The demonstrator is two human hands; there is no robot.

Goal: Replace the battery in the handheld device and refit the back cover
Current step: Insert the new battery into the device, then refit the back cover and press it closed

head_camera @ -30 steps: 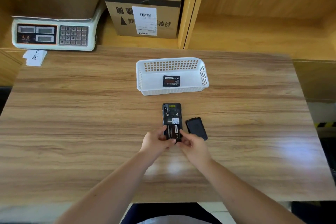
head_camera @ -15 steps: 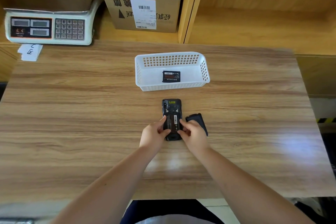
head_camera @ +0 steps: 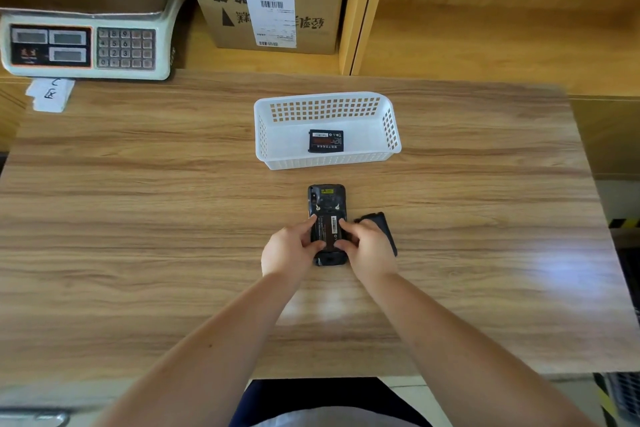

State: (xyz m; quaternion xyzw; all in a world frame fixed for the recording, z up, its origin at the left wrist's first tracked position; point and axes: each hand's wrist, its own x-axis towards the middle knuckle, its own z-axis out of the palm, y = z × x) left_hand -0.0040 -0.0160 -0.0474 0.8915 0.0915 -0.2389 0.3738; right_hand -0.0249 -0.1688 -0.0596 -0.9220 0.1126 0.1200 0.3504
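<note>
Both hands' fingers [head_camera: 313, 222] press the battery [head_camera: 327, 231] into the device [head_camera: 327, 218], lengthwise near-to-far, with the cover [head_camera: 382, 224] touching the right hand [head_camera: 369, 248].

Table [head_camera: 138, 218] wood-grain, glossy; basket [head_camera: 391, 128] white perforated plastic; box [head_camera: 214, 17] matt cardboard, paper label.

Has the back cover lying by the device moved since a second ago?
No. The back cover lies just right of the device, at the same distance from the white basket; only the camera shifted.
</note>
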